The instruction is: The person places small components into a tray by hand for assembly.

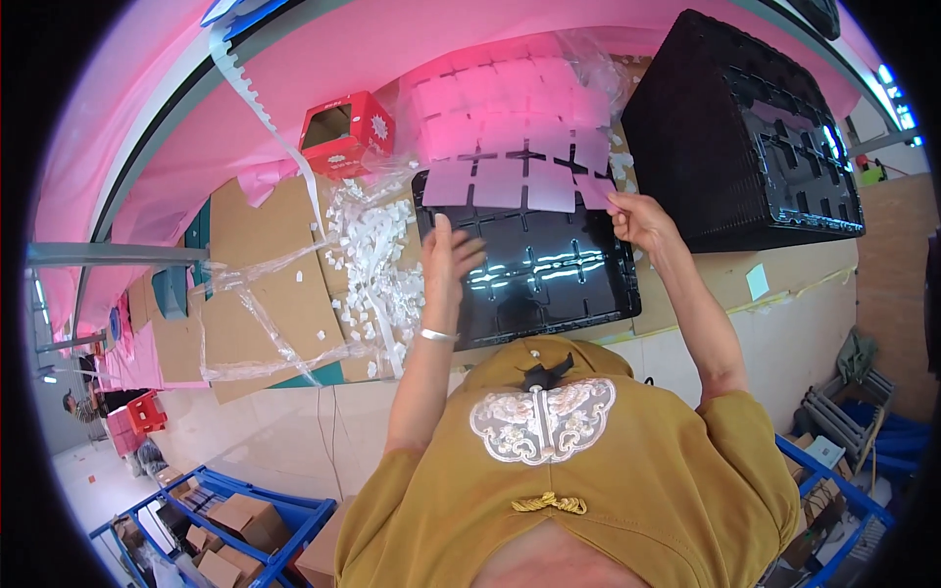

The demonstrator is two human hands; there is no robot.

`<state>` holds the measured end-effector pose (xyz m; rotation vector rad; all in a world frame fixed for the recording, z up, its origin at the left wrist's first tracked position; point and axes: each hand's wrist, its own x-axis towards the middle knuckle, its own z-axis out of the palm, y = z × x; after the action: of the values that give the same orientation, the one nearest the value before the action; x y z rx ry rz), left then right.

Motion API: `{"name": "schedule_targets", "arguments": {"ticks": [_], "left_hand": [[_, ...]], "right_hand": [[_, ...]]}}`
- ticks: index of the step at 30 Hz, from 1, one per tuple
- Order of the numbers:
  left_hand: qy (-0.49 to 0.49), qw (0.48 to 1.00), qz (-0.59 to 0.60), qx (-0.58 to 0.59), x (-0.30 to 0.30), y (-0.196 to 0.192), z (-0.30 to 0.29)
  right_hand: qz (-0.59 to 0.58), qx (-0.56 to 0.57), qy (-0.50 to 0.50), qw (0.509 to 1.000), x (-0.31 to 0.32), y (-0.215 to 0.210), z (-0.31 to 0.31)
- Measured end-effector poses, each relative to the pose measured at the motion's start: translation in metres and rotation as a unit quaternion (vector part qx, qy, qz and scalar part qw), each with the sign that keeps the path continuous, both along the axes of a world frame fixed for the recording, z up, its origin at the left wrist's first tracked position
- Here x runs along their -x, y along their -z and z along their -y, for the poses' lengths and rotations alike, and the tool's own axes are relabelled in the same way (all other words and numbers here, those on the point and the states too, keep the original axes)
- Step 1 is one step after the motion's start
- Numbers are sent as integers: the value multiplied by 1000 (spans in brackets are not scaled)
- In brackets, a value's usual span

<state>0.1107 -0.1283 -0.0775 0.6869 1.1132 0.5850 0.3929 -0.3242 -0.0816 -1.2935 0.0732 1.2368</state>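
Note:
A thin pink sheet (524,193) with cross-shaped cut-outs is held up by its right corner, pinched between the thumb and fingers of my right hand (642,223). It stretches over the far part of a shiny black plastic tray (549,294) with moulded cross-shaped ribs. My left hand (451,263) is over the tray's left side, thumb up and apart from the fingers, which are slightly blurred; nothing shows in it. Beyond the tray lie more pink cut-out sheets (505,86), partly in clear plastic wrap.
A tall stack of black trays (686,137) stands on the right. White scraps (372,255) are strewn left of the tray, near an open red box (348,142). Taped cardboard (260,245) covers the left of the table. Blue racks (284,510) with cartons stand below.

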Motion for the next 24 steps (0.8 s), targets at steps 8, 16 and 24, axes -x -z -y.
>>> {"name": "schedule_targets", "arguments": {"ticks": [8,16,24], "left_hand": [[-2,999,27,-46,10,28,-32],[85,973,-160,-146,71,9,23],[192,873,-328,-306,124,30,54]], "right_hand": [[53,67,-71,994,21,-3,25],[235,187,-151,942,53,7,53],[429,253,-225,837,86,12,78]]}}
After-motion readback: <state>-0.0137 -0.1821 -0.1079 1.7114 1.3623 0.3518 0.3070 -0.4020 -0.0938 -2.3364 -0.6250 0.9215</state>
